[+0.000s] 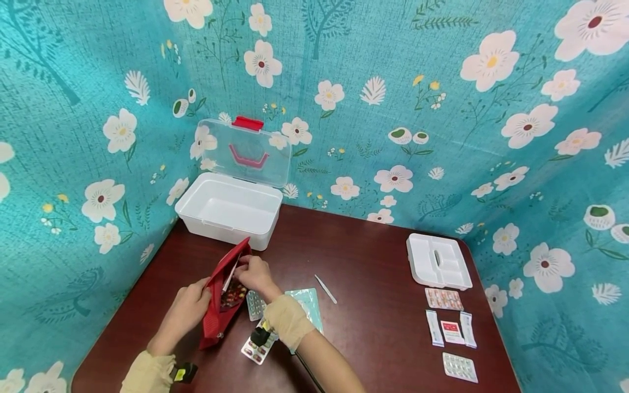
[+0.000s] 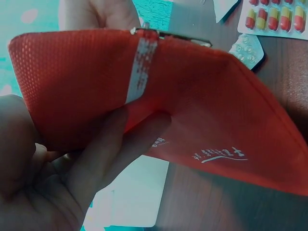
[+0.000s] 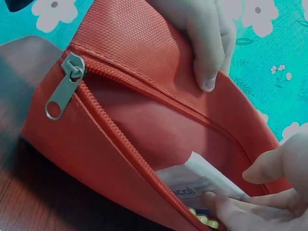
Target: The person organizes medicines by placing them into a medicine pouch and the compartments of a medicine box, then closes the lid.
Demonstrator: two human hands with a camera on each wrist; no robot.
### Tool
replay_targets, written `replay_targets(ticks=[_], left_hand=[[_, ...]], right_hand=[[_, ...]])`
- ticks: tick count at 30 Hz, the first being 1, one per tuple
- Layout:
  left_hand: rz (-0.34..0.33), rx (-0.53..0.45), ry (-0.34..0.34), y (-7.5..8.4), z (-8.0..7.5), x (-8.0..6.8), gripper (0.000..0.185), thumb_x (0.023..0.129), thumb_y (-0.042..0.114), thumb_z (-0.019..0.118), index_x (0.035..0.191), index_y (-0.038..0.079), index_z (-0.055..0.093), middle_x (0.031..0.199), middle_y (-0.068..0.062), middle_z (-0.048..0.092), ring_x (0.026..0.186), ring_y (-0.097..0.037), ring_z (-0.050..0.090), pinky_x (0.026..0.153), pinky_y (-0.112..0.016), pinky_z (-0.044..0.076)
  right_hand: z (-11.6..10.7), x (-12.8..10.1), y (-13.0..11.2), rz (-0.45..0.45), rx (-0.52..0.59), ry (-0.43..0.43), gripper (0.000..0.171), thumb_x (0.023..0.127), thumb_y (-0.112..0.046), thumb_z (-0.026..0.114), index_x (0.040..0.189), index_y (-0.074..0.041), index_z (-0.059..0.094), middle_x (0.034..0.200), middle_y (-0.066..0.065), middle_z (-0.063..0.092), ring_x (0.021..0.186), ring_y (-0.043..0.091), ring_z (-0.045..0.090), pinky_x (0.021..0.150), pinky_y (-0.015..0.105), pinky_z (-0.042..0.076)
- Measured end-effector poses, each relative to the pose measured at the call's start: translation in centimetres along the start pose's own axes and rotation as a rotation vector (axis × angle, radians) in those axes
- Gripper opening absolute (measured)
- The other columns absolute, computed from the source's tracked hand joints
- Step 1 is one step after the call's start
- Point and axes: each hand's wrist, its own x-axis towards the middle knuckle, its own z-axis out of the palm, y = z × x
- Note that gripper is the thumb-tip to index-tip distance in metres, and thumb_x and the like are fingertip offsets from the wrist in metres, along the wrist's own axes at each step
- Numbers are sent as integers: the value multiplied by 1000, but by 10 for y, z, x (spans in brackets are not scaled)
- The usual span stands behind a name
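Brown table (image 1: 373,305) | left hand (image 1: 189,311) grips red pouch (image 1: 223,305) open | right hand (image 1: 253,275) pinches sachet (image 3: 202,180) inside pouch | best: keep mouth wide.

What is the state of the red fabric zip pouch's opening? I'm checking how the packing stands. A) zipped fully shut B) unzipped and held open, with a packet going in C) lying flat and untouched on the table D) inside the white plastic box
B: the red fabric zip pouch gapes unzipped, the left hand grips its side and the right hand fingers pinch a white paper packet in its mouth.
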Motion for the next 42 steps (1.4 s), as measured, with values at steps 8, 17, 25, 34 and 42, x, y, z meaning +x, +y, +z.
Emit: replay_targets(ticks=[8,17,25,34,42], left_hand=[[-3,12,15,-7,-6,-2,40,99,8,42,135,-7,54,63,-5,51,51,-15,42,45,-27,35],[4,8,-3,-14,-8,-1,42,100,9,43,137,-8,51,66,-6,52,52,-15,42,46,-27,36],[5,5,-30,-14,-9,-3,44,102,10,42,140,-9,47,75,-8,60,57,-16,45,51,-29,38],[-3,2,-12,-15,-11,-3,44,100,10,44,140,-8,48,69,-6,53,55,-16,44,48,-28,38],[-35,-1,-42,-16,-10,-2,47,100,12,43,142,-9,45,69,-6,51,54,-16,43,47,-28,38]], right_hand=[[-16,-1,1,-52,88,-31,22,86,-11,69,105,-2,76,91,5,78,77,0,64,69,14,48],[-85,-20,24,-168,96,-26,18,90,-6,67,105,1,74,101,14,76,94,22,73,76,22,53],[-133,-61,91,-55,3,39,25,89,-9,70,112,0,70,107,16,73,97,28,70,80,33,56],[-140,-97,138,15,-142,31,40,83,-11,75,114,12,65,101,22,73,92,33,72,75,37,58],[-123,-101,155,-34,-310,50,36,76,-21,82,89,7,66,78,14,64,68,18,54,61,31,43]])
